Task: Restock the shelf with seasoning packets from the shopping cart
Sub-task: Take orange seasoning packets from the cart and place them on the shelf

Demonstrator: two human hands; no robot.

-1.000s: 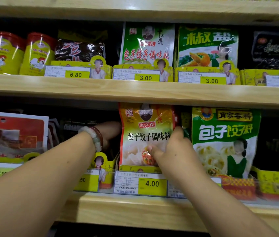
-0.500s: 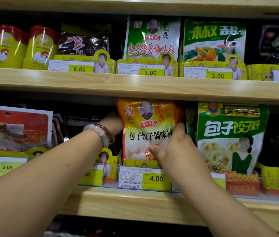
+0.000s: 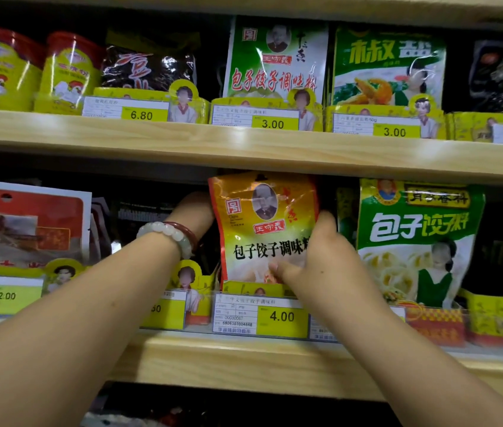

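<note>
On lower shelf point(image 3: 244, 359): right hand point(image 3: 321, 260) grips orange seasoning packet point(image 3: 262, 229), upright; left hand point(image 3: 194, 211) reaches behind it, grip hidden.

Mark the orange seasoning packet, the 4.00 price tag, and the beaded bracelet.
orange seasoning packet point(image 3: 262, 229), head view, on its red name label.
4.00 price tag point(image 3: 281, 316), head view, on the yellow price field.
beaded bracelet point(image 3: 168, 231), head view, on the pale beads at the wrist.

Seasoning packet point(image 3: 264, 229) on lower shelf point(image 3: 244, 359), between both hands
</note>
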